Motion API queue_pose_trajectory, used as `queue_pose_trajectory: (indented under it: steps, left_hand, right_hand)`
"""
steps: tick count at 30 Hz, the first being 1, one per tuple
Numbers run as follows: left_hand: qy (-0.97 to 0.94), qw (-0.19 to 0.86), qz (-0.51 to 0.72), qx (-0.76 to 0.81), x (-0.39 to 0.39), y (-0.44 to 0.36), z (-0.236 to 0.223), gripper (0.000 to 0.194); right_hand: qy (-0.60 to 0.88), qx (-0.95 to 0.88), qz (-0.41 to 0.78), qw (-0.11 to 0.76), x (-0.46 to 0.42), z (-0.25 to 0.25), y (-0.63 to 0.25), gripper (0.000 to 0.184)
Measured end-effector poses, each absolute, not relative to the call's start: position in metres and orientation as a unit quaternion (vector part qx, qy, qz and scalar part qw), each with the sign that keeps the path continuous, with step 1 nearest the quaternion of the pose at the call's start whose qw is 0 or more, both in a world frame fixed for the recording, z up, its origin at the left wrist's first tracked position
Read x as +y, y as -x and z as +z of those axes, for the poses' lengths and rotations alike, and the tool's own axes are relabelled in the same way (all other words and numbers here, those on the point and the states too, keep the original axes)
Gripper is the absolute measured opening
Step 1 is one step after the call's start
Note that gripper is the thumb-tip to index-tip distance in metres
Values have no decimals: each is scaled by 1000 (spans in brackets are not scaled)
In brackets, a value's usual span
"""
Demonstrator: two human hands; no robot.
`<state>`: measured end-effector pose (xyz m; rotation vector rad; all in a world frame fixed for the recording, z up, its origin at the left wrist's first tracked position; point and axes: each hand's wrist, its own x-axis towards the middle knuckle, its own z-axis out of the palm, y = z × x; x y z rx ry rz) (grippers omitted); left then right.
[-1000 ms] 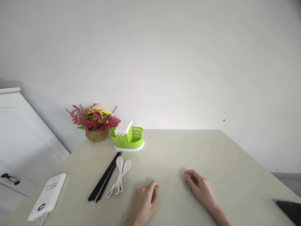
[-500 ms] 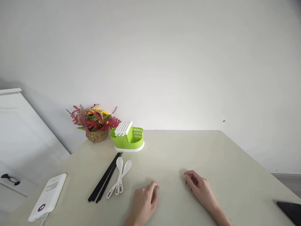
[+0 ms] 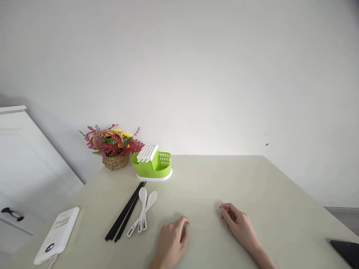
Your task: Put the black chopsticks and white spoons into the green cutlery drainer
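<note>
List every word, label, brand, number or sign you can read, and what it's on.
No text can be quoted with certainty.
White power bank: printed lines, too small to read.
Its dark round display: light marks, perhaps digits, too blurred to read.
White spoons: small dark and reddish marks on the handles, too small to read.
No other lettering can be made out.

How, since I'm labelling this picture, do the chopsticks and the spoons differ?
The chopsticks are black; the spoons are white with dark marks on their handles. The chopsticks are straight sticks, whereas the spoons end in rounded bowls. The chopsticks are longer than the spoons. Both lie on the table.
</note>
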<state>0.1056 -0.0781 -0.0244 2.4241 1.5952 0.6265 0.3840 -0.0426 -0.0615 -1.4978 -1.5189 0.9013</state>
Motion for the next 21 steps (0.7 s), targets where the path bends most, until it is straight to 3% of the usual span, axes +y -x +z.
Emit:
queue_pose_trajectory:
  steps: [6,13,21]
  left_hand:
    - [-803,78,254,534,-78,-101,-17,19]
    - [-712,-86,363,595,-70,-50,9,19]
    - [-587,-107,228,769,-57,51,18,46]
  right_hand:
    - [589,-602,356,406,-41,-64,-384,37]
    - [588,-603,358,403,-40,-69,-385,36]
    - [587,-605,356,403,-39,-71,-384,37]
